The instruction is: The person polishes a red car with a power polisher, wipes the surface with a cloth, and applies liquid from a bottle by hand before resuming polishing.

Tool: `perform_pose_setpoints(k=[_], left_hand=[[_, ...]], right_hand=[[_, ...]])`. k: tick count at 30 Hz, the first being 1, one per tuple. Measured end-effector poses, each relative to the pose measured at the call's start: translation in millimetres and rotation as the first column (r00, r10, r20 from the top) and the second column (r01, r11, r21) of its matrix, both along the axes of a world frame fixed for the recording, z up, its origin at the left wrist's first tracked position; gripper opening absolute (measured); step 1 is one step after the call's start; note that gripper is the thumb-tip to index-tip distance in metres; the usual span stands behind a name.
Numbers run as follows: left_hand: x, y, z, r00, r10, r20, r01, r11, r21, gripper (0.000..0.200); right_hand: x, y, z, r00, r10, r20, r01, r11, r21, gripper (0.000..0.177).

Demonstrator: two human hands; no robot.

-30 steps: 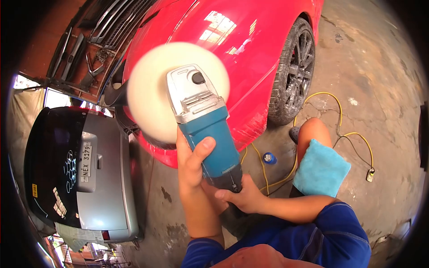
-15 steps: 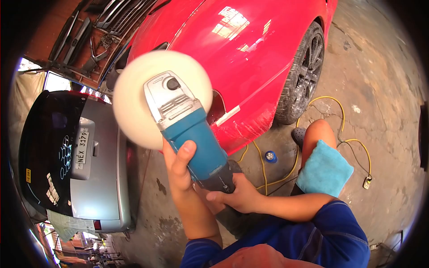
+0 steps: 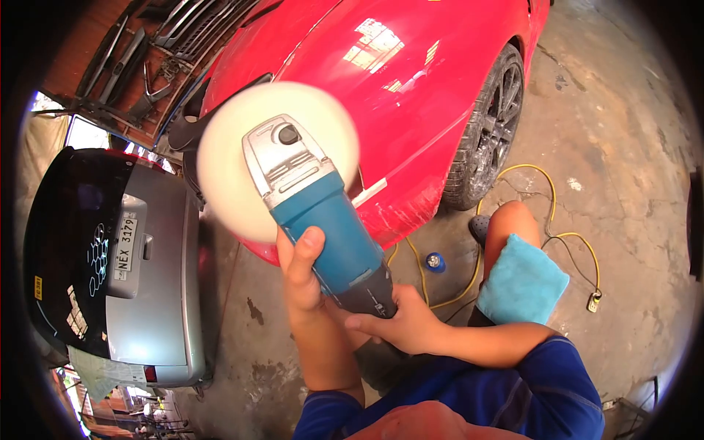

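Note:
A blue angle polisher [image 3: 330, 242] with a silver head spans the middle of the view, held in both hands. My left hand [image 3: 302, 273] is wrapped round the side of its blue body, thumb on top. Around the dark rear end of the polisher my right hand [image 3: 400, 320] is closed, its thumb along the housing. The round white polishing pad [image 3: 227, 172] overlaps the front corner of a red car [image 3: 411, 110] and looks smeared, as if spinning. On my bent right knee lies a light blue cloth [image 3: 522, 280].
A yellow cord [image 3: 555, 198] loops across the concrete floor to a socket end [image 3: 593, 301]. A small blue bottle [image 3: 435, 262] stands near the bumper. To the left is a silver car [image 3: 150, 293]; car trim parts [image 3: 125, 66] lie on a brown surface at upper left.
The polisher has shifted slightly right across the red car's corner, with both hands keeping their hold. The view has turned a little, so the floor things sit further left.

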State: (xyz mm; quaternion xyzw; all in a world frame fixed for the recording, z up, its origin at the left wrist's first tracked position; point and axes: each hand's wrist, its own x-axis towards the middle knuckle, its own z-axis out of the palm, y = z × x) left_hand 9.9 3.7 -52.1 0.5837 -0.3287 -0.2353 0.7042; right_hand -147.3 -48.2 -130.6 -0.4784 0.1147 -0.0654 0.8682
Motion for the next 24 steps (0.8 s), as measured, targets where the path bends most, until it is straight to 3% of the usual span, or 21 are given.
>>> perform_pose_setpoints(k=[2,5,10,14,17,20,22,24], left_hand=[[-3,-9,-8,0.998,-0.056,-0.033,0.055,0.998,-0.032,0.077],[-13,-20,-17,0.984,-0.144,-0.108,0.134,0.986,-0.099,0.075],[-22,-24,-28,0.967,-0.223,-0.126,0.209,0.971,-0.114,0.075],[-23,-5,-25,0.975,-0.158,-0.154,0.143,0.984,-0.104,0.074],[-27,11,-15,0.983,-0.055,-0.177,0.04,0.996,-0.086,0.076],[-27,18,-14,0.99,0.04,-0.137,-0.048,0.997,-0.058,0.076],[-25,17,-18,0.996,0.078,-0.046,-0.079,0.997,-0.022,0.079],[-31,8,-17,0.997,0.043,-0.068,-0.045,0.999,-0.021,0.078]], right_hand=[[-12,-4,3,0.998,-0.046,-0.03,0.046,0.999,-0.017,0.05],[-28,-11,11,0.994,-0.081,-0.072,0.079,0.996,-0.029,0.029],[-45,-6,2,0.988,-0.115,-0.103,0.109,0.993,-0.054,0.03],[-41,1,3,0.992,-0.054,-0.116,0.05,0.998,-0.037,0.029],[-31,7,-4,0.993,0.023,-0.117,-0.028,0.999,-0.043,0.05],[-28,10,-3,0.991,0.055,-0.126,-0.065,0.995,-0.073,0.028],[-31,10,1,0.994,0.03,-0.108,-0.036,0.998,-0.053,0.028],[-36,7,2,0.994,-0.001,-0.11,-0.005,0.999,-0.049,0.028]])
